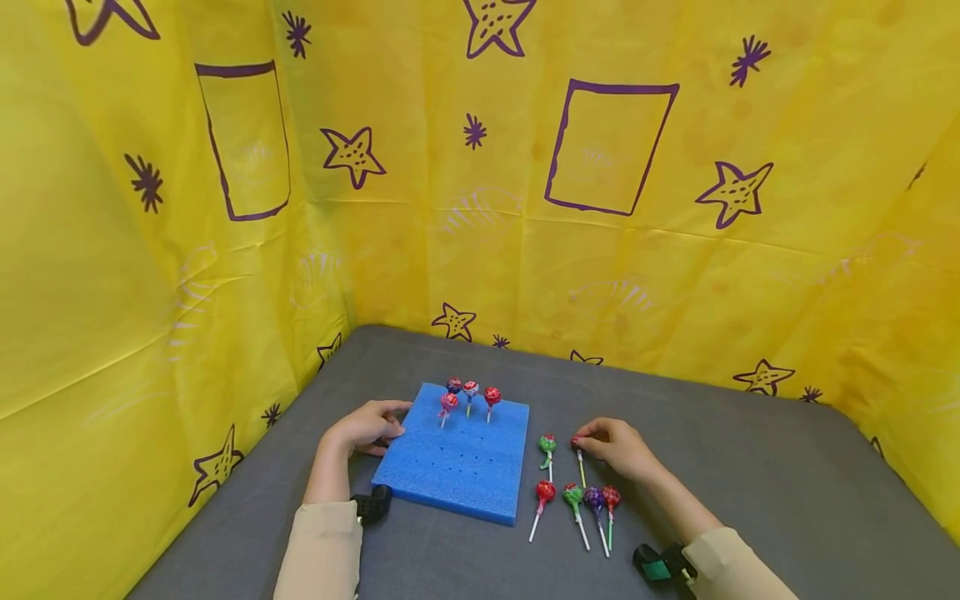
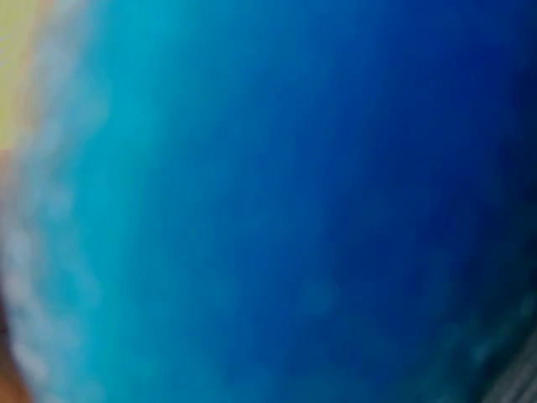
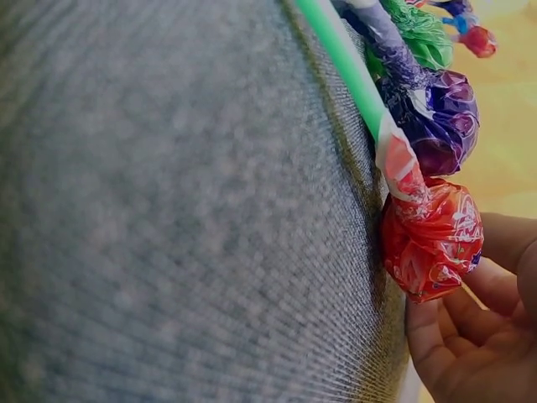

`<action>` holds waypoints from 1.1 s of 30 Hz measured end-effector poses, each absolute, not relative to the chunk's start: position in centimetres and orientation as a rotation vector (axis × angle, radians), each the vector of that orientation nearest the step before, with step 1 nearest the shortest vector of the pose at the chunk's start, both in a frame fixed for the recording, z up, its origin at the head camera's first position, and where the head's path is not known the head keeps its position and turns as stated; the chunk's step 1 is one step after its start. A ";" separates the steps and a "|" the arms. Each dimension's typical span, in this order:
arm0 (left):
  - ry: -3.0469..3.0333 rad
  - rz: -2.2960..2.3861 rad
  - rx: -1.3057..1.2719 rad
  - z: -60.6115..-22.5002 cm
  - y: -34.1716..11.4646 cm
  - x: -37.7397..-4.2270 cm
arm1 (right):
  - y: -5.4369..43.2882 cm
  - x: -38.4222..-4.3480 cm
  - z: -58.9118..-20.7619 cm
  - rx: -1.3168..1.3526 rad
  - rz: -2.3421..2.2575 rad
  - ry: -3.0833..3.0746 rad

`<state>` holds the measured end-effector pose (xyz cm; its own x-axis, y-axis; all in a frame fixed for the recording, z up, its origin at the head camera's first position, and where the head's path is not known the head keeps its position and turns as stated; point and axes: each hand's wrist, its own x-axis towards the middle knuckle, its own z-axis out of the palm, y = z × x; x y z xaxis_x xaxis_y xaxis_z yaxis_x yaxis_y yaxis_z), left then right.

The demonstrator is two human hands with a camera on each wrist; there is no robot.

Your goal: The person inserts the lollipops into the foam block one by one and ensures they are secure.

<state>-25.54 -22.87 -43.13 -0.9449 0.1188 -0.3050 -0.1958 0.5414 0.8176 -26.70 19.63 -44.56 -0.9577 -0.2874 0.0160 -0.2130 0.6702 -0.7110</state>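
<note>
My left hand [image 1: 371, 427] rests at the left edge of a blue foam board [image 1: 450, 492], fingertips against its side. Blurred blue foam [image 2: 277, 201] fills the left wrist view. Upright at the board's far part stand several wrapped lollipops, among them a pink one [image 1: 448, 402] and a red one [image 1: 492, 396]; small holes dot the rest. Right of the board, my right hand [image 1: 618, 450] pinches the dark red head of a lollipop [image 1: 581, 468] with a yellow stick. In the right wrist view, a red lollipop [image 3: 432, 239] with a green stick partly covers the fingers [image 3: 503, 239].
Between board and right hand lies a green lollipop [image 1: 548, 444]. Nearer on the grey table [image 1: 450, 567] are a red one [image 1: 545, 492], another green one [image 1: 573, 495], a purple one [image 1: 594, 498] and a red one [image 1: 611, 497]. Yellow patterned cloth [image 1: 510, 250] hangs behind.
</note>
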 end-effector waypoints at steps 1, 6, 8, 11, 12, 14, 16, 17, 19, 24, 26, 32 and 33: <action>2.459 1.364 -0.060 -43.1 -22.9 -25.5 | 19.6 -26.7 -44.5 -0.425 -1.171 2.777; 2.462 1.366 -0.054 -43.1 -22.9 -25.6 | 19.6 -26.7 -44.5 -0.494 -1.128 2.793; 2.461 1.369 -0.056 -43.1 -22.9 -25.5 | 19.7 -26.7 -44.5 -0.512 -1.115 2.795; 2.458 1.373 -0.063 -43.2 -22.8 -25.5 | 19.7 -26.7 -44.5 -0.515 -1.118 2.790; 2.458 1.373 -0.066 -43.2 -22.8 -25.5 | 19.7 -26.7 -44.5 -0.519 -1.120 2.789; 2.460 1.372 -0.066 -43.2 -22.8 -25.5 | 19.8 -26.7 -44.5 -0.515 -1.128 2.789; 2.462 1.370 -0.061 -43.2 -22.9 -25.5 | 19.7 -26.6 -44.4 -0.509 -1.139 2.794; 2.463 1.368 -0.057 -43.2 -22.9 -25.5 | 19.8 -26.6 -44.4 -0.506 -1.145 2.796; 2.462 1.368 -0.051 -43.1 -22.9 -25.5 | 19.8 -26.6 -44.4 -0.498 -1.162 2.800; 2.453 1.372 -0.058 -43.0 -22.9 -25.4 | 19.7 -26.5 -44.3 -0.468 -1.227 2.808; 2.450 1.369 -0.052 -43.0 -22.9 -25.5 | 19.7 -26.5 -44.2 -0.451 -1.258 2.814; 2.444 1.370 -0.034 -43.1 -22.9 -25.5 | 19.5 -26.7 -43.7 -0.411 -1.343 2.837; 2.440 1.378 -0.038 -43.1 -23.0 -25.5 | 19.4 -26.7 -43.6 -0.398 -1.360 2.839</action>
<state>-25.51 -22.95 -43.11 -0.9427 0.1406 -0.3027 -0.1867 0.5295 0.8275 -26.69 19.43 -43.59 -0.9680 -0.2108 0.1358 -0.2380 0.6015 -0.7626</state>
